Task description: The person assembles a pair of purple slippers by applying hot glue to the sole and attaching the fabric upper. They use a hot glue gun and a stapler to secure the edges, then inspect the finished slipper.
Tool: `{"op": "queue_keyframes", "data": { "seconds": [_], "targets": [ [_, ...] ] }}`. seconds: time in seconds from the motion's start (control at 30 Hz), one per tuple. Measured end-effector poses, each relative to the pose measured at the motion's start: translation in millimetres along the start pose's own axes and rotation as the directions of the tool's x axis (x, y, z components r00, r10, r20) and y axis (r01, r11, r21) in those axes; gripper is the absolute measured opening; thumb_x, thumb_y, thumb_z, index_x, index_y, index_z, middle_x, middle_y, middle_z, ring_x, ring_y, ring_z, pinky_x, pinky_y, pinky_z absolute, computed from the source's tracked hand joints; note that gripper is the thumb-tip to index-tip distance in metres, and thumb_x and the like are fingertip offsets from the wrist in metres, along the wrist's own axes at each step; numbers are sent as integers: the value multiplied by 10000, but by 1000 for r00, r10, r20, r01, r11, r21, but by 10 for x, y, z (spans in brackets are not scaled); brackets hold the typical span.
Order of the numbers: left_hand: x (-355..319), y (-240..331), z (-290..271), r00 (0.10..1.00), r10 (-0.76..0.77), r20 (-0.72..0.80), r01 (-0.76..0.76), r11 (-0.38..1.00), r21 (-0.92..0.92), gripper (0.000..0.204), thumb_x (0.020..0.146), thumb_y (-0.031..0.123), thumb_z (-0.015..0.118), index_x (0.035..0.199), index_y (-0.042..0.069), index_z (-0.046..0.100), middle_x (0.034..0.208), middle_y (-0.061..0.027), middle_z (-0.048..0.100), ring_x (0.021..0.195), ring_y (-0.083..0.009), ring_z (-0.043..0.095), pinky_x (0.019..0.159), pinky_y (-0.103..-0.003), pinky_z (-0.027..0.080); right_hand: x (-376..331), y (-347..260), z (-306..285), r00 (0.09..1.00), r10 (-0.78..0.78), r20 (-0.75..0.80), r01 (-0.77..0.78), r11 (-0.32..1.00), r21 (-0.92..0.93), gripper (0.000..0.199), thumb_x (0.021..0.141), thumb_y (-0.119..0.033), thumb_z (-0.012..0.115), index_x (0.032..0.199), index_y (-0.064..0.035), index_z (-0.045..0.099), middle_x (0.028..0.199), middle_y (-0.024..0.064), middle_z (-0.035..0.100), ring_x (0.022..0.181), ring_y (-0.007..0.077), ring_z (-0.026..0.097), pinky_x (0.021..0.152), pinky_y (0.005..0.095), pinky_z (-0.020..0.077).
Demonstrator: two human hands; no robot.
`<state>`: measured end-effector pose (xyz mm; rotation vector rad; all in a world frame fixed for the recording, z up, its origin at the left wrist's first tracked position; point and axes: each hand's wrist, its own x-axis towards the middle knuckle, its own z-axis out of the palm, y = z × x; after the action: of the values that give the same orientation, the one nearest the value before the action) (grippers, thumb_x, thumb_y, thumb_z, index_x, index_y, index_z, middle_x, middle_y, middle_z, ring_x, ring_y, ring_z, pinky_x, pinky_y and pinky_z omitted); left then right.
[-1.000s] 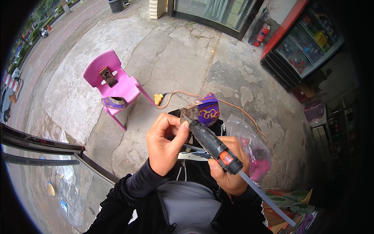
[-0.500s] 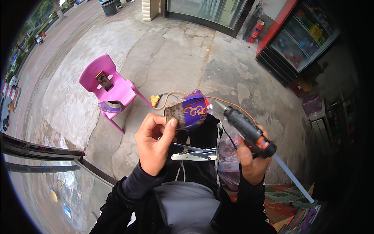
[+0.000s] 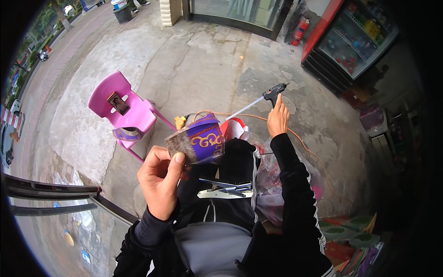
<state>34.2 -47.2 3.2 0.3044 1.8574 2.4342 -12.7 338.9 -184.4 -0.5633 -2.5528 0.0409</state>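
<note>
Between the thumb and fingers of my left hand, a purple band with gold scrolls is held by its brown furry end. My right arm reaches out to the far right, where my right hand has its fingers stretched at the handle of a black glue gun. A long clear glue stick sticks out of the gun's back end. Across my lap lies a white and dark metal stapler-like tool. A red and white band shows just beyond my knee, partly hidden.
A pink chair holds a dark phone-like object and another purple band. An orange cord with a yellow plug piece runs over the concrete. By my right leg sits a clear plastic bag. A drinks fridge stands far right.
My right hand has carried the glue gun forward, away from me; its nozzle now points to the far right and the fingers have straightened. My left hand with the band has shifted left and nearer.
</note>
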Motion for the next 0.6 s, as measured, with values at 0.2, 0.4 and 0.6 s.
{"op": "queue_keyframes", "data": {
  "seconds": [0.2,0.4,0.6],
  "targets": [
    [45,29,29,1000,-24,0,24,1000,13,126,968,38,662,880,32,571,840,5,580,642,-67,569,554,-217,472,-146,77,427,992,-127,-9,122,971,-204,804,851,-14,551,1585,-36,223,1299,134,572,1037,288,543,899,402,408],
    [48,83,30,995,-83,58,79,995,62,124,967,83,677,883,49,591,839,20,601,647,-33,532,537,-199,429,-590,-141,944,960,-277,-34,270,954,-131,699,924,-117,521,1573,-40,272,1248,86,587,1010,258,561,891,383,427],
    [66,131,10,975,-217,50,214,974,72,153,962,150,698,881,77,591,697,49,588,553,-19,508,481,-189,385,-681,-247,599,901,-254,351,219,966,135,614,874,-220,660,1449,-157,453,1091,154,670,944,352,664,766,500,527]
  ]
}}
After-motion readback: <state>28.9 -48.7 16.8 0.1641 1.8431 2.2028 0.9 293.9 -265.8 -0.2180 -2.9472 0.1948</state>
